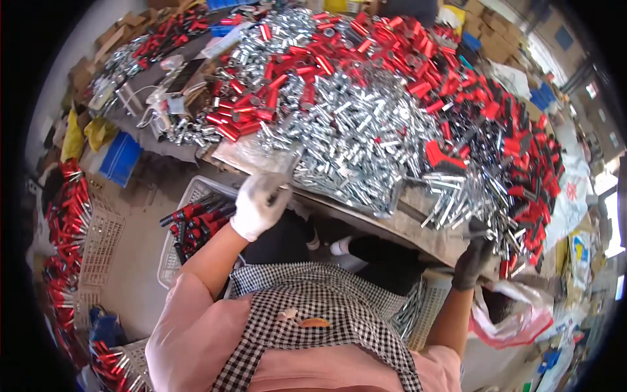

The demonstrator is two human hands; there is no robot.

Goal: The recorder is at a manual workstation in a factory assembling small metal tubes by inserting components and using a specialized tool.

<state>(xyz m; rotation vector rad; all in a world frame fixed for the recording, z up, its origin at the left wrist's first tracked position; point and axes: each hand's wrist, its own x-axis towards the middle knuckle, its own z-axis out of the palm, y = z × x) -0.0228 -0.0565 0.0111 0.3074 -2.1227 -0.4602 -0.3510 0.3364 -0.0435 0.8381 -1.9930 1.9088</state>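
The person is sitting at a table (428, 238) that is covered with a very big heap of small metal parts. The left hand (260, 204), in a white glove, is resting at the near edge of the table. Its grip is closed around a thin silver tube (288, 171) that is sticking up out of the fist, just beside the heap of silver tubes (356, 137). The right hand (471, 261), in a dark glove, is reaching to the near right edge of the table, where loose silver pieces are lying. Its fingers are curled, but it is not possible to tell whether they are gripping something or only touching the parts.

Behind the silver heap, at the far side, many red sleeves (366, 49) are lying, and at the right side there is a long pile of red and black handles (522, 150).

Under the table on the left, a white plastic basket (189, 196) is holding several finished-looking pieces in red and black (196, 225). More red pieces are standing in crates (68, 228) at the far left, on the floor.

Judging from this, only a small part of the work seems done: the basket is holding few pieces, while the heaps on the table are very large, so most parts appear to be waiting.
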